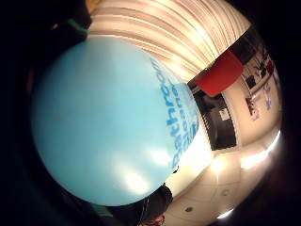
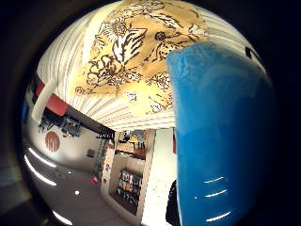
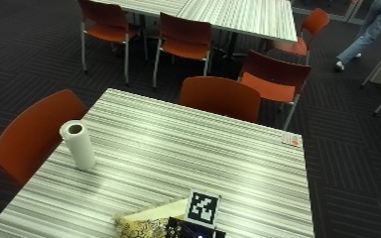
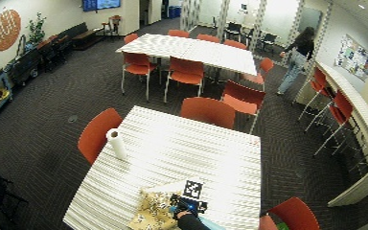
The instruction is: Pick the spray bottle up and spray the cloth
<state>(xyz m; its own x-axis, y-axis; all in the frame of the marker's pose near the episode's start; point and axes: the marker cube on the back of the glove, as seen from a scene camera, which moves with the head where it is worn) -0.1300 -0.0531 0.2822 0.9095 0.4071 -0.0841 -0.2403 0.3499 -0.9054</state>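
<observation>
1. Striped grey-and-white laminate covers the long table (image 3: 197, 163) that fills the middle of the outside view. An upright white paper towel roll (image 3: 78, 145) stands near its left edge, beside an orange plastic chair (image 3: 29, 134). At the bottom edge of the frame lies a yellow cloth with a black floral print (image 3: 144, 225). Only a dark scrap of the black-gloved right hand (image 3: 177, 229) shows just right of the cloth.

2. In the wide outside view the same cloth (image 4: 152, 211) lies at the near end of the table (image 4: 190, 163), low in the frame. The gloved hand (image 4: 184, 211) sits just right of the cloth, with a bit of light blue showing at it. The roll (image 4: 116, 143) stands well apart, at left centre.

3. The little finger side palm view is largely filled by a light blue plastic spray bottle (image 1: 108, 122) with darker blue lettering, close against the palm.

4. In the thumb side palm view the bottle (image 2: 221, 141) fills one side, with the cloth (image 2: 136, 52) on the striped table just beside it.

5. Whether the fingers are curled round the bottle I cannot tell.
</observation>
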